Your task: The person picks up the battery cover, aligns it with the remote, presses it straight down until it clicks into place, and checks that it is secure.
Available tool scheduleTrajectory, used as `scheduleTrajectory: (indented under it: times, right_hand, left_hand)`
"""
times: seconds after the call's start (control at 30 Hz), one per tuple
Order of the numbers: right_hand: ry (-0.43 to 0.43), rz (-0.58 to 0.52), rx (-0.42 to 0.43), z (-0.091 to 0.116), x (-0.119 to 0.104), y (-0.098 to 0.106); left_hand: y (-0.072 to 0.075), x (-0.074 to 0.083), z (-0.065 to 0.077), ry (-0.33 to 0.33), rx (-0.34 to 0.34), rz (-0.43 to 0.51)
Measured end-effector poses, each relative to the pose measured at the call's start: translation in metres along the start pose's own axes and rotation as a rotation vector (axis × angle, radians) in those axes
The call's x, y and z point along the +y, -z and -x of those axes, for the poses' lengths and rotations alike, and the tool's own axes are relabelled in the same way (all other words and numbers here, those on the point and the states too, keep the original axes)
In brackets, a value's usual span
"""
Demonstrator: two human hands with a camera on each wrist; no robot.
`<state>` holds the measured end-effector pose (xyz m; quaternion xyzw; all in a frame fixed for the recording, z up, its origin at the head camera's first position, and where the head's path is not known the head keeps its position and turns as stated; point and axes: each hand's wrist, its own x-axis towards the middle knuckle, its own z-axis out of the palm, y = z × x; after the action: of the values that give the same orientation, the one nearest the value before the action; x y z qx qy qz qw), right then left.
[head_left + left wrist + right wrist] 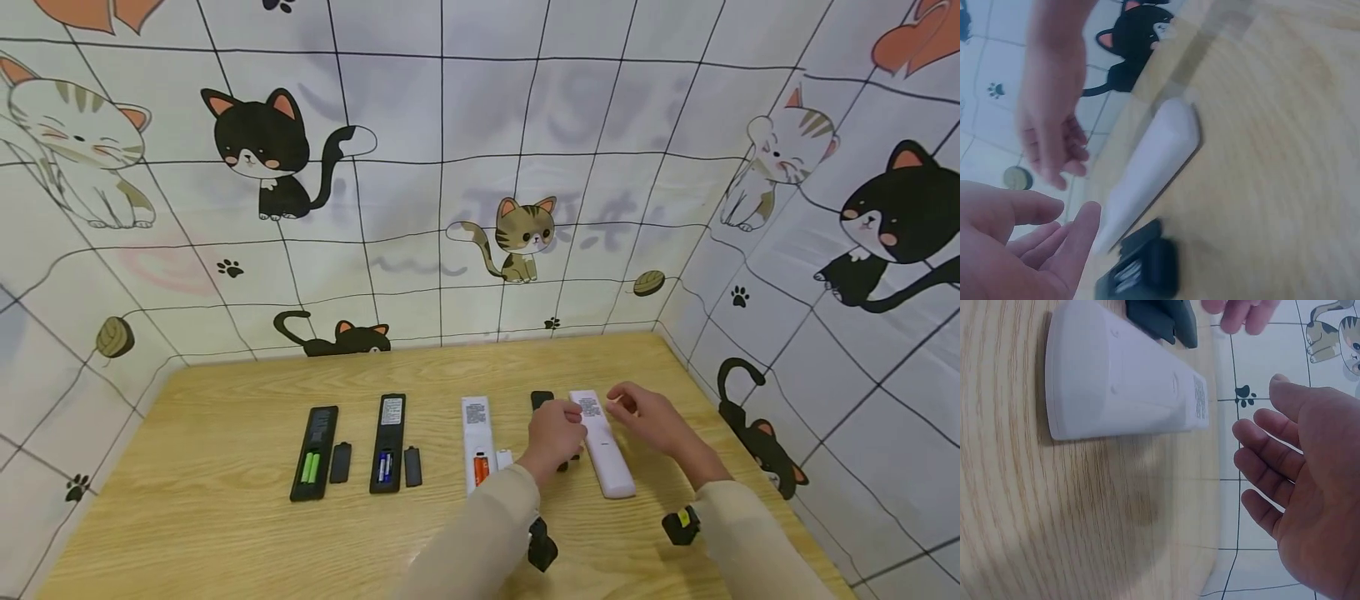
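A white remote control [609, 454] lies back side up at the right of the row, its back closed over. My left hand [555, 437] hovers at its left side, over a black remote control [542, 399] that it mostly hides. In the left wrist view, the left hand's [1016, 244] thumb and fingers stand apart with nothing between them. To the right of the white remote's far end is my right hand [651, 419]. The right wrist view shows that hand [1319, 462] with fingers loosely bent, holding nothing and apart from the white remote [1129, 381].
Leftward on the wooden table [225, 550] lie two black remotes [321, 425] [392, 421] with batteries exposed, a loose cover [341, 462] beside each. Between them and my left hand is another white remote [477, 425] with orange batteries [481, 468], its white cover [504, 458] partly hidden by the sleeve.
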<state>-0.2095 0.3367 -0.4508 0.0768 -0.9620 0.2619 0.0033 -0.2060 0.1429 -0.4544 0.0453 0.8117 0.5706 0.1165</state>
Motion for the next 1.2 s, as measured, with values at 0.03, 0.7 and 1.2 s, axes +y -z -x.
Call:
scheduleTrajectory:
  times: [0.03, 0.7, 1.2]
  right_hand:
    - [0.002, 0.005, -0.004, -0.001, -0.002, -0.001]
    - [0.127, 0.248, -0.087, -0.007, -0.029, -0.028]
    - [0.084, 0.392, -0.108, -0.008, -0.039, -0.044]
  left_hand:
    - [0.004, 0.0, -0.001, 0.008, -0.003, 0.035]
    - [0.068, -0.025, -0.015, 0.037, 0.037, 0.076]
    - [0.055, -0.037, -0.02, 0.081, 0.048, 0.013]
